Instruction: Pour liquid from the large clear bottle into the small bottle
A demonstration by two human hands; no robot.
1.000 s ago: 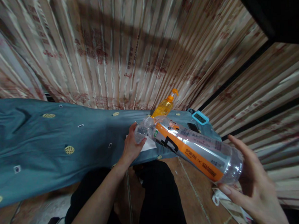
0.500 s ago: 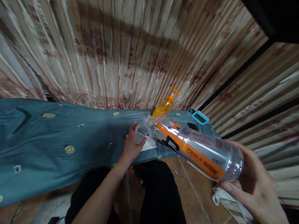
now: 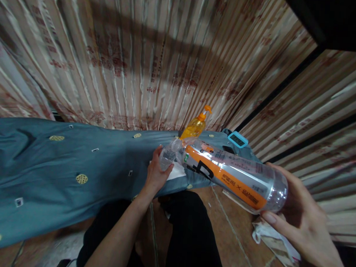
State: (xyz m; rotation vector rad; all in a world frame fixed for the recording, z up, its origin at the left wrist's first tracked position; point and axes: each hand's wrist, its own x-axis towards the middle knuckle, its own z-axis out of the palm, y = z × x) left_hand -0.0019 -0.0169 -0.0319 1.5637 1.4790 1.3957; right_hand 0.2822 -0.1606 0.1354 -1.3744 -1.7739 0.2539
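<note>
My right hand [image 3: 302,223] grips the base of a large clear plastic bottle [image 3: 232,176] with an orange and silver label, held tilted with its neck pointing down-left. My left hand [image 3: 156,172] is wrapped around a small clear cup [image 3: 166,159] that rests on the teal cloth near a white paper [image 3: 178,172]. The bottle's mouth is right at the cup's rim. Whether liquid flows I cannot tell.
The teal patterned cloth [image 3: 61,171] covers a low surface across the left. An orange pump bottle [image 3: 194,126] and a teal-framed small device [image 3: 238,139] stand at its far end. Striped curtains [image 3: 146,57] hang behind. My dark-clad legs are over a brown tiled floor [image 3: 229,238].
My right hand has closed more fully around the bottle's base and the bottle rolled slightly. The left hand and cup stayed in place.
</note>
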